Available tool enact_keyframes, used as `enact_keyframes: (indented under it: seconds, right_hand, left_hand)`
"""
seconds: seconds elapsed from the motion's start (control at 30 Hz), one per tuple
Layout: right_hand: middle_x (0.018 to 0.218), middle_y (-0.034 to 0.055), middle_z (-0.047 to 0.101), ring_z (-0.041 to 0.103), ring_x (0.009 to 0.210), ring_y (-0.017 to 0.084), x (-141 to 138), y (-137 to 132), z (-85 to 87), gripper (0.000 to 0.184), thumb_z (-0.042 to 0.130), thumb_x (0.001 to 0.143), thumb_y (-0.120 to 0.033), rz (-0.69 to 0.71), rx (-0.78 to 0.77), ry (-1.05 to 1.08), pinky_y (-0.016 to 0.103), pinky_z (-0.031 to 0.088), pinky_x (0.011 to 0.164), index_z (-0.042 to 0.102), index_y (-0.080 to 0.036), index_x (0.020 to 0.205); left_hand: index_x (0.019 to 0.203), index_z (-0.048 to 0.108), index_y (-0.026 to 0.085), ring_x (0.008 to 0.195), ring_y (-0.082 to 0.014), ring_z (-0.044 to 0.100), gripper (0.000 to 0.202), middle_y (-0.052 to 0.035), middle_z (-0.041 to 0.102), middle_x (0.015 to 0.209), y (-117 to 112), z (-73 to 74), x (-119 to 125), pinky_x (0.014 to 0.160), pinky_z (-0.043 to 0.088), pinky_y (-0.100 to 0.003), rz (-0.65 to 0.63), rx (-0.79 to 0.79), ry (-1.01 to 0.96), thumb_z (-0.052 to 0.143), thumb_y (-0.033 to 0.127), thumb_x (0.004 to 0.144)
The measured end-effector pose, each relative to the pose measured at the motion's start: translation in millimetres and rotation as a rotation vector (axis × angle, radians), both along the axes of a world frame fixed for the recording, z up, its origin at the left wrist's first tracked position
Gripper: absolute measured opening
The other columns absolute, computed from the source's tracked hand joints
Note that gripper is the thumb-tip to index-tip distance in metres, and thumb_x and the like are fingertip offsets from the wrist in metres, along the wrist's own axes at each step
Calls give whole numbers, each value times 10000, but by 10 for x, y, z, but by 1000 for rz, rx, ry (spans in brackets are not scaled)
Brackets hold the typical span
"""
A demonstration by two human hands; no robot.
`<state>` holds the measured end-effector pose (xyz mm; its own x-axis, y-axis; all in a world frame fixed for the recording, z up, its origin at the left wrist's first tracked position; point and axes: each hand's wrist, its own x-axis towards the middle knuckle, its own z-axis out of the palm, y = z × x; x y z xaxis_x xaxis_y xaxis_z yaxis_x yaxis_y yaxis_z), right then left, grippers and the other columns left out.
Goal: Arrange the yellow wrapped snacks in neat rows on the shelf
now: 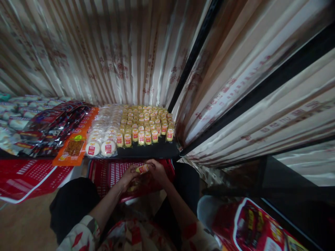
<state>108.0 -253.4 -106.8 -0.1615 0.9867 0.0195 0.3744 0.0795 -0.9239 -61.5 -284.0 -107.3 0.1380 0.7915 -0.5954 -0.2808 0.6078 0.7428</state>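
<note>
Between both my hands is a small yellow wrapped snack cake [142,169] with a red and white label. My left hand [127,178] pinches its left end, while the fingers of my right hand [157,171] close on its right end. Below them, a red plastic basket [101,176] sits between my knees; a few yellow wrapped pieces show dimly inside. Just beyond the basket, similar yellow snack cakes [141,137] stand upright in tight rows on a black shelf [154,150].
Left of the cakes are round white packaged cakes [93,148], an orange snack bag [70,153] and dark red packets [49,125]. Another red basket [31,177] is at left. A white-handled red basket [239,223] with packages is at lower right. Pleated curtains [125,52] and black poles surround the shelf.
</note>
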Motion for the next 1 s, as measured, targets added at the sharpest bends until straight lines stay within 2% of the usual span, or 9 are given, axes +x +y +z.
enact_keyframes:
  seconds: [0.1,0.17,0.37,0.5,0.63,0.77,0.83,0.93,1.0]
  right_hand:
    - [797,14,673,631,738,157,31,18,47,179,482,757,-265,-58,-26,67,277,506,685,619,-204,855]
    - [793,24,671,636,732,163,58,32,93,176,503,748,-295,-101,-21,100,280,513,670,619,-200,841]
    - [838,31,673,655,785,174,111,101,198,199,553,739,-341,-211,-19,264,297,526,728,599,-210,881]
    - [976,64,656,646,880,182,122,183,241,259,570,737,-340,-317,5,332,318,520,803,572,-201,955]
    - [1064,108,618,629,924,188,148,225,297,356,579,744,-347,-437,55,316,329,523,818,539,-171,1051]
    - [1022,90,617,630,862,171,193,226,320,510,559,771,-333,-494,94,270,322,543,756,427,-186,1240]
    - [1003,89,619,631,837,167,223,241,316,533,539,786,-328,-496,90,262,320,544,744,390,-184,1277]
    - [1019,103,622,629,854,174,272,298,306,491,520,797,-316,-490,93,246,328,538,762,416,-176,1256]
    - [1038,105,624,626,872,176,305,355,297,455,516,797,-295,-488,116,223,339,530,785,441,-183,1232]
  left_hand:
    - [815,492,182,537,-87,551,429,54,594,657,15,-11,71,505,403,-193,-25,82,-10,777,271,508]
    - [819,472,188,524,-88,546,470,52,604,670,37,-4,122,485,387,-189,-32,126,-11,788,318,496]
    - [832,526,164,607,-118,589,432,-10,660,748,113,176,310,557,427,-219,-74,219,15,770,368,538]
    - [839,548,161,631,-126,596,431,-6,660,726,199,259,499,606,452,-234,13,273,-18,770,355,526]
    - [801,561,172,607,-110,586,404,23,639,677,335,303,722,606,462,-222,136,280,47,783,318,497]
    - [796,560,171,572,-102,575,401,54,573,584,465,401,933,612,487,-230,200,247,25,787,324,503]
    - [808,559,165,553,-99,562,383,69,529,548,518,444,1014,611,498,-239,202,237,18,777,315,531]
    - [853,581,165,541,-110,559,318,66,521,539,606,481,1087,589,495,-245,154,233,139,736,289,604]
    - [883,612,173,613,-138,595,264,33,579,589,679,500,1110,622,491,-250,122,263,273,700,257,649]
